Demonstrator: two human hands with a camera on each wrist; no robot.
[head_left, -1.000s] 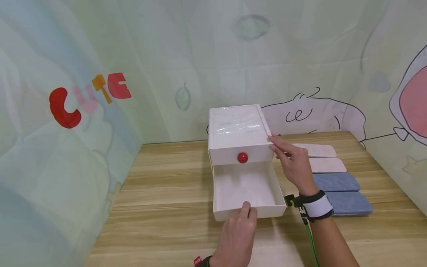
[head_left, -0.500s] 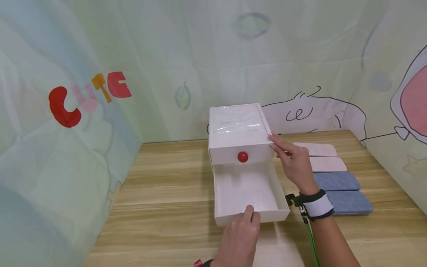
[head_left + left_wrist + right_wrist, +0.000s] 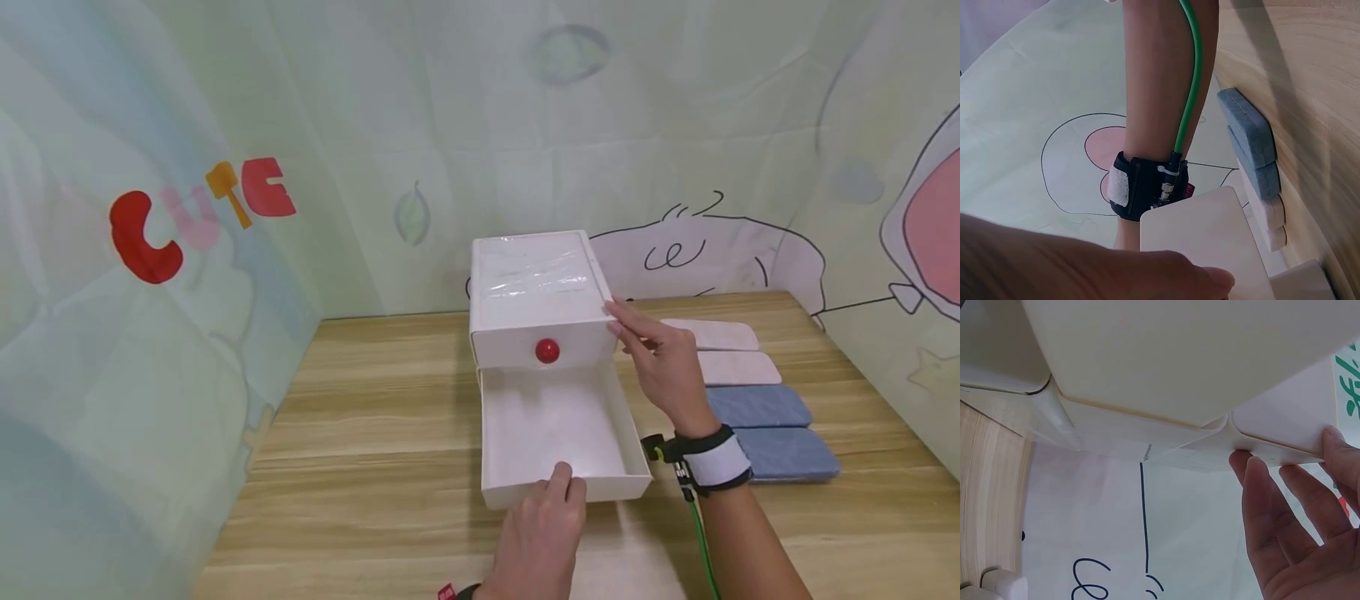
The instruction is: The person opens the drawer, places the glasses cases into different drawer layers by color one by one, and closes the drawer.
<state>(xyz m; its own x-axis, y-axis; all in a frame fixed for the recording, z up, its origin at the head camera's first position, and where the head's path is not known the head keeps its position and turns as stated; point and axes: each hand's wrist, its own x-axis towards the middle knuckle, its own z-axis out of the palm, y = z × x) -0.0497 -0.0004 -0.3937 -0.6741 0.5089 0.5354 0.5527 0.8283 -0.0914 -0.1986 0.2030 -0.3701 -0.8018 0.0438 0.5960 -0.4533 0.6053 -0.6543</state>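
A small white drawer cabinet (image 3: 536, 279) with a red knob (image 3: 547, 351) on its top drawer stands on the wooden table. Below that top drawer, a white drawer (image 3: 555, 425) is pulled out toward me, with nothing inside. My left hand (image 3: 542, 525) grips the middle of its front wall, fingertips over the rim; its thumb lies against the drawer front in the left wrist view. My right hand (image 3: 660, 362) holds the cabinet's upper front right corner. In the right wrist view, the thumb is at the front and the other fingers at the side. Another drawer front (image 3: 997, 347) shows beneath the pulled-out drawer.
Right of the cabinet lie two pale pink pads (image 3: 738, 367) and two blue pads (image 3: 783, 454), in a row. A green cable (image 3: 700, 533) runs from the right wrist strap. A printed cloth (image 3: 360, 167) hangs behind and at both sides.
The drawer has slid a little farther out toward me, with my left hand still on its front wall. My right hand keeps its place on the cabinet corner.
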